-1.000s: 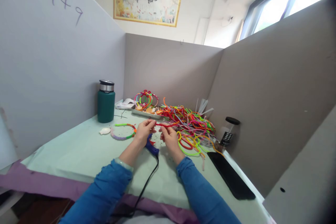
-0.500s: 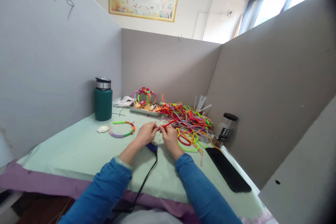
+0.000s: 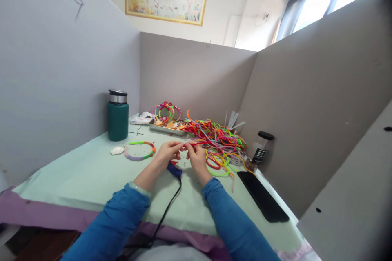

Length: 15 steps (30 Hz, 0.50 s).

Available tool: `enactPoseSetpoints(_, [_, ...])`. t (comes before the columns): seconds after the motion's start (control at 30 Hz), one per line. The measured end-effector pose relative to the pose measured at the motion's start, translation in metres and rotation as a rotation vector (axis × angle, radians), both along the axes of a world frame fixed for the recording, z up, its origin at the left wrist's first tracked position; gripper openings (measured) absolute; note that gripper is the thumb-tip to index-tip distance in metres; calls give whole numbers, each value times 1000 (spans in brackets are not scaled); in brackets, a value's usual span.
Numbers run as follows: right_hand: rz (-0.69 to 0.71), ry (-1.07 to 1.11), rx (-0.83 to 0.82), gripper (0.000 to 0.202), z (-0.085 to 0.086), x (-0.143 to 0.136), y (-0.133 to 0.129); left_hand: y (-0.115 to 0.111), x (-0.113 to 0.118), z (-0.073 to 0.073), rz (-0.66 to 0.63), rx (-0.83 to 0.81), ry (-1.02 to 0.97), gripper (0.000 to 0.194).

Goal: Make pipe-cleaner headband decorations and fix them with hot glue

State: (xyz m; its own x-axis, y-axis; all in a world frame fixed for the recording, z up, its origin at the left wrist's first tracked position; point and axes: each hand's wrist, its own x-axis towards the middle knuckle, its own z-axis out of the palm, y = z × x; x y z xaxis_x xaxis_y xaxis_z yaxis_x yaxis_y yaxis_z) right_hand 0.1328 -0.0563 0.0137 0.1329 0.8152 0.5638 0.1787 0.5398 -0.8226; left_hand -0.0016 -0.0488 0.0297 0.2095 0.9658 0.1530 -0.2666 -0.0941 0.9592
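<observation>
A red pipe cleaner [image 3: 202, 142] runs between my two hands above the middle of the table. My left hand [image 3: 168, 151] pinches its left end, and my right hand [image 3: 197, 155] pinches it close by, with the free part sticking out to the right. The fingertips nearly meet. Under my left hand lies a blue-handled corded tool [image 3: 174, 169], its front mostly covered by the hand. To the left rests a headband [image 3: 140, 158] wrapped in green, orange and lilac, open on one side, beside a small white flat piece [image 3: 117, 151].
A heap of coloured pipe cleaners [image 3: 214, 132] fills the back right, next to a metal tray [image 3: 167, 129] with wrapped hoops. A green bottle [image 3: 118, 116] stands at left; a clear bottle [image 3: 261, 151] and black phone [image 3: 262, 196] are at right. Grey partitions [image 3: 196, 73] surround the table.
The red pipe cleaner has swung from slanting upward to lying nearly level. My left hand has turned slightly, and more of the blue handle shows. The whole view has shifted a little.
</observation>
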Motion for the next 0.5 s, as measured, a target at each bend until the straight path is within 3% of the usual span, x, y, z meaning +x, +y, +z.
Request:
enactPoseSetpoints(0.17, [10, -71, -16, 32, -3, -2, -1, 0, -1, 2, 1, 35, 49, 39])
enactPoseSetpoints(0.5, [6, -113, -70, 28, -3, 6, 5, 6, -11, 2, 115, 419, 598, 27])
